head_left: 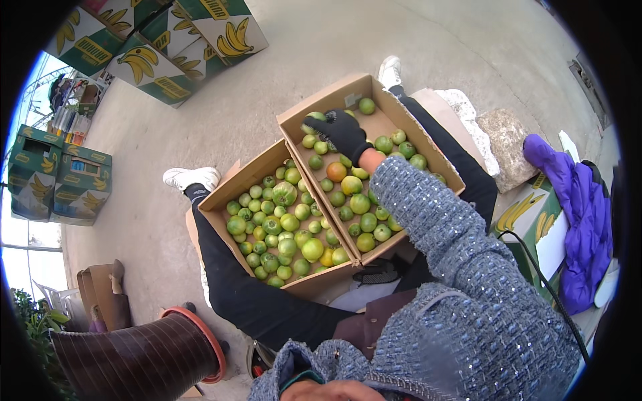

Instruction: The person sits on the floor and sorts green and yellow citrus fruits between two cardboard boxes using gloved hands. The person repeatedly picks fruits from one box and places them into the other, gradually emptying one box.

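Concrete floor point(408, 43): fills the upper and middle frame.

Stacked cartons point(164, 50): upper left. Faces are white and green, printed with yellow bananas and a line of bold lettering on a green panel. Similar cartons point(63, 177) stand at the left edge.

Right cardboard box point(321, 98): center of the frame, open, plain brown, set between the outstretched legs. Left cardboard box point(217, 194): directly beside it at lower left, open, plain brown. The left box is densely loaded with green tomatoes point(312, 250); the right box holds a looser load, its upper end sparsely filled.

Brown planter point(137, 357): lower left, with an orange rim.

Purple garment point(575, 220): right edge, draped against a banana-printed carton point(525, 217).

Right hand point(344, 136): black-gloved, over the upper left part of the right box, fingers closed on a green tomato point(315, 115) near the box wall.

Left hand point(341, 390): bare, cut off by the lower edge; whether it is open or closed cannot be told.

Orange-red tomato point(336, 172): right box, below the right hand, among green fruit.

Pale label point(352, 99): inside the upper end of the right box; any print is too small to read.
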A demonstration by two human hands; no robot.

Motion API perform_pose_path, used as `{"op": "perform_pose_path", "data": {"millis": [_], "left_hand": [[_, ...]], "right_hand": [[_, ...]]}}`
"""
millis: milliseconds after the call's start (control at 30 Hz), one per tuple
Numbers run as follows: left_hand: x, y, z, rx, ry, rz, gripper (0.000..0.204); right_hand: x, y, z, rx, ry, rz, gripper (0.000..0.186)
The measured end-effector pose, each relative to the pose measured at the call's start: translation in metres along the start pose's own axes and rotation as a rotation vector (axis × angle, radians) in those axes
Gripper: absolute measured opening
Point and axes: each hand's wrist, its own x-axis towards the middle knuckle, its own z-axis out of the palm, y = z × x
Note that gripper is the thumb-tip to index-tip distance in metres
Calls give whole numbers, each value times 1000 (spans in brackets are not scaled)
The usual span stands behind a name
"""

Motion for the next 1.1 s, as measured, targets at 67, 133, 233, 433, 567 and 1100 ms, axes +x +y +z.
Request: {"op": "perform_pose_path", "data": {"millis": [67, 133, 233, 433, 567, 1100], "left_hand": [[-3, 5, 1, 4, 9, -15, 35], [-7, 11, -2, 7, -6, -36, 36], [-8, 18, -3, 18, -16, -55, 37], [-17, 21, -5, 2, 17, -23, 37], [-18, 17, -6, 14, 33, 3, 36], [10, 51, -133, 554, 778, 345, 53]], "right_hand": [[-23, -30, 25, -153, 68, -246, 58], [-40, -43, 50, -367, 98, -488, 55], [-45, -35, 79, -635, 97, -661, 44], [-47, -13, 80, -589, 76, -693, 34], [-38, -10, 35, -433, 206, -772, 29], [60, 95, -19, -925, 42, -193, 39]]}}
